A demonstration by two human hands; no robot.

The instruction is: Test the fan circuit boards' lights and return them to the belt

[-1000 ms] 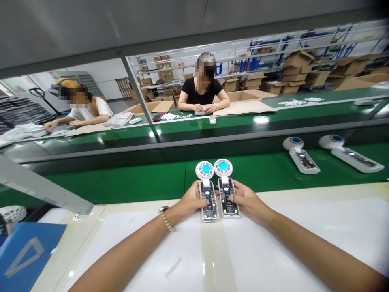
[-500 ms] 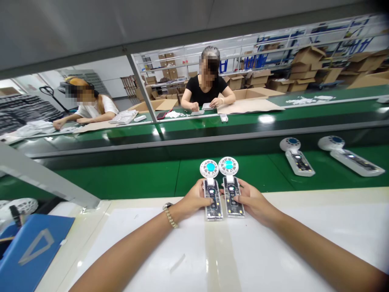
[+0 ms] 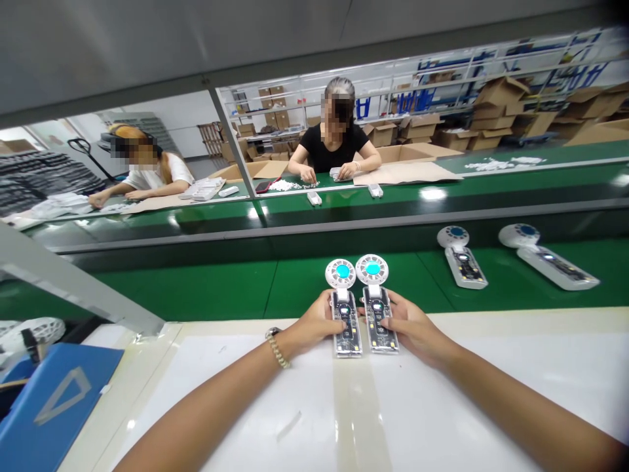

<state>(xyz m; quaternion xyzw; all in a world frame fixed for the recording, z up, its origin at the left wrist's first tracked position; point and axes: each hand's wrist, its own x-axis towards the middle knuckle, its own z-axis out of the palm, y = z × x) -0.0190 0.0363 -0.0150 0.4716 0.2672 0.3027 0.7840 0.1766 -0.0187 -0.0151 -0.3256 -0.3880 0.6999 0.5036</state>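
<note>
My left hand (image 3: 319, 323) is closed around a handheld fan (image 3: 346, 328) with a see-through body, a visible circuit board and a round white head with a blue centre. A matching second fan (image 3: 380, 328) is in my right hand (image 3: 417, 328). Both fans stand side by side with their heads pointing away from me, nearly touching. Each thumb rests on the front of its fan, near the buttons; the fingers behind the bodies are mostly hidden. Small lights show on both boards.
Two more fans, one nearer (image 3: 464, 259) and one further right (image 3: 550, 255), lie on the green belt (image 3: 216, 282). A blue bin (image 3: 63, 400) stands left of the white table (image 3: 236, 419). A metal post (image 3: 83, 282) rises at left. Two co-workers sit across a far belt.
The two fans on the near belt have shifted left. On the far belt, one white part has moved right and another now lies near a co-worker's hand. My hands hold almost still.
</note>
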